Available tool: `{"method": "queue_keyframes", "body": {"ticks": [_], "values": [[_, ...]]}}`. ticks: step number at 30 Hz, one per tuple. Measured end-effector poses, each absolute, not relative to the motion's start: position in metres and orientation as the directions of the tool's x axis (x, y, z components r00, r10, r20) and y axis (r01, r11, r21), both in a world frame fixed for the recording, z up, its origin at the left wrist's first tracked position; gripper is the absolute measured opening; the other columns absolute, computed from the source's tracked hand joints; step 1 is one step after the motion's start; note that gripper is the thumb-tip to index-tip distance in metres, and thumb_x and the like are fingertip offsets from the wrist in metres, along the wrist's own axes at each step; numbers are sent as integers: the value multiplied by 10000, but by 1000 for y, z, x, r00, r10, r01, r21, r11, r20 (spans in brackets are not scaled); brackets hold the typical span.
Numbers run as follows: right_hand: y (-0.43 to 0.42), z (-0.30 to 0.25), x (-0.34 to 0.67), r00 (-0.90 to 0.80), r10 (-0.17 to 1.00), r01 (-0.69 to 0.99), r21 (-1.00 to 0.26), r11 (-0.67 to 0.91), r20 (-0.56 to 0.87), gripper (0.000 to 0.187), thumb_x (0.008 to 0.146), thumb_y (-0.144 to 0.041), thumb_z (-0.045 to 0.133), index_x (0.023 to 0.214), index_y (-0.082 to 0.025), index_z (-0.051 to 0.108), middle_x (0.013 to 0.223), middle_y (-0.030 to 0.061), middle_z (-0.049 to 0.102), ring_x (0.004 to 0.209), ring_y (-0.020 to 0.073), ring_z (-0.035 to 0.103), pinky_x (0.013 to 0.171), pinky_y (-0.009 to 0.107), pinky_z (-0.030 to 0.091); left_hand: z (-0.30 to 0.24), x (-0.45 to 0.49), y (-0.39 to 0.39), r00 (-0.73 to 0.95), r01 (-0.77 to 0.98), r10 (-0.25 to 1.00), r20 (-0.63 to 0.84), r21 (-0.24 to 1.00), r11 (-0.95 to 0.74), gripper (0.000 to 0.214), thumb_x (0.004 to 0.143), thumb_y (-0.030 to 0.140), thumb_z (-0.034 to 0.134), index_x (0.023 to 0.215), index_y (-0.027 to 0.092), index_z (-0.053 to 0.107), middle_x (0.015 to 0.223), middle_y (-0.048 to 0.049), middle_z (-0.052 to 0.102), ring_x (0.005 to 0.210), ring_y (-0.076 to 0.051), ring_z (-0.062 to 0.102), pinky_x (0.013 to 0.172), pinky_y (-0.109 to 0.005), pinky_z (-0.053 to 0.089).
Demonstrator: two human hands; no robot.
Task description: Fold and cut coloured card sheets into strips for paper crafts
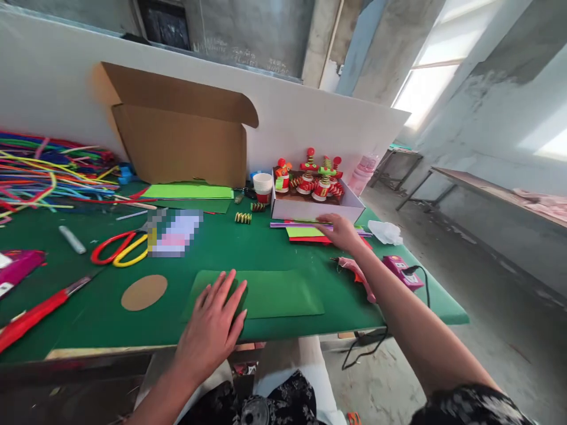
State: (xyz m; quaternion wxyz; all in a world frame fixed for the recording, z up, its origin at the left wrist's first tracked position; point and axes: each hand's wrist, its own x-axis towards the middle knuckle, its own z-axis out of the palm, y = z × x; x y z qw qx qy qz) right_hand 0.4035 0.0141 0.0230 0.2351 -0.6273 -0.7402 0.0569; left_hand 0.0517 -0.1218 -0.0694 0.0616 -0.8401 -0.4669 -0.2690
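Observation:
My left hand lies flat with fingers spread on a dark green paper sheet near the table's front edge. My right hand reaches out to a stack of coloured sheets and strips in front of a white box; its fingers rest on the stack, apart. The box holds several small red and green craft figures. A pink glue gun lies under my right forearm.
Red and yellow scissors, a brown cardboard disc and a red-handled knife lie left. Pipe cleaners pile at far left. An open cardboard box, paper cups and a pink device stand around.

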Motion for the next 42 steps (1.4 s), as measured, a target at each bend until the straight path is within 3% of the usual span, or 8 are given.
{"method": "queue_keyframes", "body": {"ticks": [3,8,14,24,29,34,38,42], "values": [[-47,22,373,-406,874,819,-320,477,266,354,946,-466,606,1178,-218,705,1119,87,745,1027,250,685,920,387,521,-50,32,-116,311,803,768,560,278,-528,453,990,366,389,1394,225,540,1468,-120,565,1350,-281,520,1051,-475,483],[-146,5,333,-521,809,732,-345,588,272,252,1004,-388,539,1100,-247,723,1034,75,752,985,223,687,879,378,543,-31,-18,-94,155,877,843,514,321,-358,419,952,280,343,1235,193,640,1093,-119,745,1008,-286,667,891,-455,542],[-182,-24,326,-398,850,759,-397,517,346,220,1000,-335,538,1028,-259,742,1025,89,752,969,237,701,879,416,565,-47,-17,-72,125,875,938,323,409,-258,395,868,209,382,1138,193,670,905,-90,769,840,-262,678,759,-394,548],[-183,-31,324,-326,832,732,-436,523,449,199,1001,-296,540,958,-235,724,979,77,754,922,220,702,813,370,585,-45,2,-55,45,808,933,358,535,-245,316,798,187,505,1045,227,698,741,-12,731,688,-190,679,635,-299,542],[-197,-26,310,-237,830,626,-574,528,505,208,992,-271,536,940,-251,736,892,61,763,845,205,702,762,338,577,-12,8,-84,25,748,851,525,555,-364,287,923,240,443,1082,222,682,1002,-54,753,912,-184,700,836,-328,566],[-221,-40,280,-165,985,74,-996,54,42,372,918,-581,611,999,-247,755,861,65,773,767,208,722,725,331,585,3,-1,-149,291,504,691,661,508,-698,305,936,107,486,1110,282,665,1114,-33,735,1082,-169,687,937,-314,569],[-231,-54,266,-218,921,-396,-833,-386,-323,630,737,-723,734,1076,-193,704,1029,120,762,852,216,729,794,362,573,-19,-11,-190,596,304,574,562,505,-808,395,945,45,428,1164,281,656,1067,-11,751,1133,-151,678,1024,-303,544],[-235,-57,260,-301,864,-481,-717,-504,-405,658,645,-742,790,953,-178,647,1028,124,752,888,225,719,811,380,547,-41,-2,-223,664,204,499,557,507,-837,289,997,143,442,1167,252,649,902,2,741,1066,-146,693,1098,-350,496]]}}
